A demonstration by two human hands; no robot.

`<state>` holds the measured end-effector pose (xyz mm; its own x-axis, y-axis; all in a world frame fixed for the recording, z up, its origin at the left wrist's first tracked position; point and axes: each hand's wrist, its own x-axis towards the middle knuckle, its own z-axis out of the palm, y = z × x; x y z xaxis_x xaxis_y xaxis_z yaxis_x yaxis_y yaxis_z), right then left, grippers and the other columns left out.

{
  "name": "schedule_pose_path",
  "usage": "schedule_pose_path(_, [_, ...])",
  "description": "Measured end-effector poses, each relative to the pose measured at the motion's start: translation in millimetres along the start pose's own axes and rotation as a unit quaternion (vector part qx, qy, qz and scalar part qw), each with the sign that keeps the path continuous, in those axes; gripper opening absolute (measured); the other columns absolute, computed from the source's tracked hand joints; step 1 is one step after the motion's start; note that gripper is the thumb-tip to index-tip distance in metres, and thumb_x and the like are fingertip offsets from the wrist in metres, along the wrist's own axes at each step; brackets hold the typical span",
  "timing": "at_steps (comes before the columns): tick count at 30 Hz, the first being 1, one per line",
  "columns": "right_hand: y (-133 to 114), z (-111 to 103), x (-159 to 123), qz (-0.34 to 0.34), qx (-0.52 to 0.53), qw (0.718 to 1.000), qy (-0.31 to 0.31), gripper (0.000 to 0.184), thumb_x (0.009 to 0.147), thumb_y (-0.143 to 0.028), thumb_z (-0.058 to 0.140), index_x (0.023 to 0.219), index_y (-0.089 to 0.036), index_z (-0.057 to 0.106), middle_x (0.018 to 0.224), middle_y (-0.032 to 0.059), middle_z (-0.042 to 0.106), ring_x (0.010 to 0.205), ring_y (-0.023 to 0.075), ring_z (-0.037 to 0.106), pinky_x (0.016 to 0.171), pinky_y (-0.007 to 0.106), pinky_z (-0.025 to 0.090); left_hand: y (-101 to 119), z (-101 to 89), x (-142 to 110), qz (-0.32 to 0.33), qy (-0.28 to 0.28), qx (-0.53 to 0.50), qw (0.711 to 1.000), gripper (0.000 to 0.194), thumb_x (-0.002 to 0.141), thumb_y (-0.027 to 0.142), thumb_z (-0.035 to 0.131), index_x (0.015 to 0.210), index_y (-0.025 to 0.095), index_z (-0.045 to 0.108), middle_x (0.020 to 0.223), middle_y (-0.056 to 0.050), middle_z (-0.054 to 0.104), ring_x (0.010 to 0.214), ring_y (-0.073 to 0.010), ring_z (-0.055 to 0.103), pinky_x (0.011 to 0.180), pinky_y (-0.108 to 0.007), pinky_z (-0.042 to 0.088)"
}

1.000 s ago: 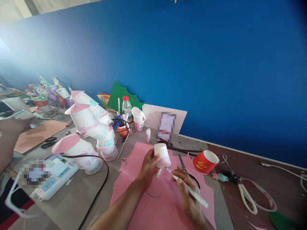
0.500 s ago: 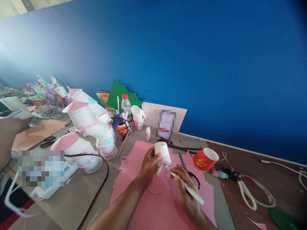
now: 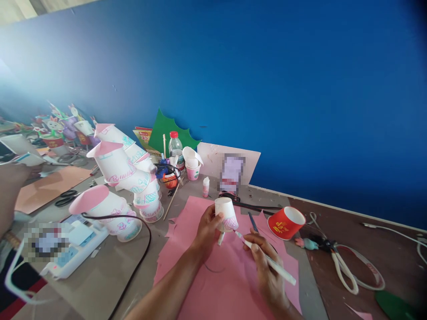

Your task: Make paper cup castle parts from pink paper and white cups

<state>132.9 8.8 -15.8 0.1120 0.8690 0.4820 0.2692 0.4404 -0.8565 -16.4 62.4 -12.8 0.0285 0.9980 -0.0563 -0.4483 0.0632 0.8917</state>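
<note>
Upside down above the pink paper (image 3: 213,284), a white paper cup (image 3: 224,207) is gripped by my left hand (image 3: 207,229) from its left side. Pink crosshatch lines cover its lower right part. My right hand (image 3: 265,258) holds a white marker pen (image 3: 280,269), its pink tip close to the cup's lower rim; I cannot tell whether it touches. Below the cup a small white stick-like piece (image 3: 220,238), perhaps a pen cap, shows by my left fingers. Scissors (image 3: 252,221) lie partly hidden behind my right hand. A red paper cup (image 3: 287,223) is tipped over to the right.
Stacked, decorated cup towers with pink cone tops (image 3: 113,162) stand to the left. Near them are a power strip (image 3: 83,244) and a black cable (image 3: 147,242). A bottle (image 3: 175,146) stands at the back. Another person's arm (image 3: 11,186) reaches in at far left. Looped cords (image 3: 345,271) lie right.
My right hand and the marker have shifted slightly right and down, the tip drawing back from the crosshatched area. The left hand and white cup hold nearly still.
</note>
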Motion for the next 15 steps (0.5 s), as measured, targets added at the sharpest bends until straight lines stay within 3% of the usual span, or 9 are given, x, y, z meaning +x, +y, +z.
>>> schedule_pose_path(7, [-5.9, 3.5, 0.4, -0.045, 0.006, 0.998, -0.032, 0.021, 0.091, -0.038, 0.05, 0.093, -0.025, 0.067, 0.072, 0.0004, 0.068, 0.079, 0.0203, 0.066, 0.083, 0.036, 0.049, 0.8, 1.7, -0.9, 0.0, 0.0, -0.009, 1.0, 0.048, 0.074, 0.045, 0.068, 0.109, 0.015, 0.056, 0.096, -0.008, 0.06, 0.062, -0.0117, 0.054, 0.033, -0.015, 0.029])
schedule_pose_path(15, [-9.1, 7.1, 1.8, -0.066, -0.002, 0.998, -0.02, 0.019, 0.092, -0.034, 0.05, 0.095, -0.025, 0.067, 0.077, 0.0019, 0.07, 0.082, 0.0203, 0.067, 0.076, 0.033, 0.052, 1.7, 3.6, -1.8, -0.005, 0.013, -0.003, 1.0, 0.047, 0.073, 0.043, 0.07, 0.109, 0.015, 0.058, 0.089, -0.005, 0.058, 0.061, -0.0111, 0.052, 0.035, -0.017, 0.03])
